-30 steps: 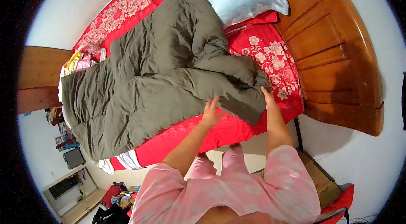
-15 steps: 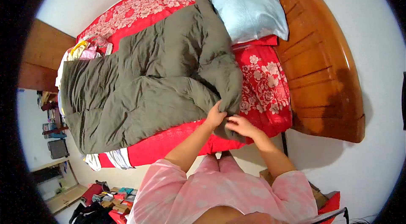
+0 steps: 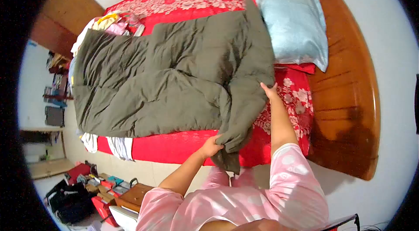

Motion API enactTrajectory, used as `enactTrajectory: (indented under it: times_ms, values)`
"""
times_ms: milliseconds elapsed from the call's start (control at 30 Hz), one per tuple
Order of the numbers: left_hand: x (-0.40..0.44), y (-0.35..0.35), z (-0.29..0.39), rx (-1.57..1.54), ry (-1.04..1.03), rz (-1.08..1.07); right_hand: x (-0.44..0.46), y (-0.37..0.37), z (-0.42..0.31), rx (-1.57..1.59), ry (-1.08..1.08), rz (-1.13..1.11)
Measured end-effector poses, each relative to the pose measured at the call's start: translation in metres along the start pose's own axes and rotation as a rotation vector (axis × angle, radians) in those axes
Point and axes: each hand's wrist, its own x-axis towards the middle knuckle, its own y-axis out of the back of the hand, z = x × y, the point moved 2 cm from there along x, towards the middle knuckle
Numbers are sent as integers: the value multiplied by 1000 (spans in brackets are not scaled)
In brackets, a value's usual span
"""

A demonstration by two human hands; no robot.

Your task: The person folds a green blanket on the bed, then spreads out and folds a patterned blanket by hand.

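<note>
Head view: grey-green quilt (image 3: pixel 174 78) lies beyond and between both hands (image 3: pixel 211 147).

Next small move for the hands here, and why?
Probably ease the left hand toward the headboard, opening out the quilt: it looks bunched at that hand, while flowered sheet shows between the right hand and the headboard.

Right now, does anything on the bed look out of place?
The quilt lies askew, one corner bunched and hanging past the side of the bed. Cloths lie heaped near the foot end.
</note>
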Motion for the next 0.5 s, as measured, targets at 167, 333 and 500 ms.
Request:
enactTrajectory:
  times_ms: [167,333,500]
  values:
    - [-22,-8,13,4,98,76,-11,-28,-24,-259,381,-3]
    - [-1,-93,72,144,-87,-48,-67,92,-128,-795,919,13]
    - [60,-216,132,254,-142,-117,-42,255,-114,-1004,730,76]
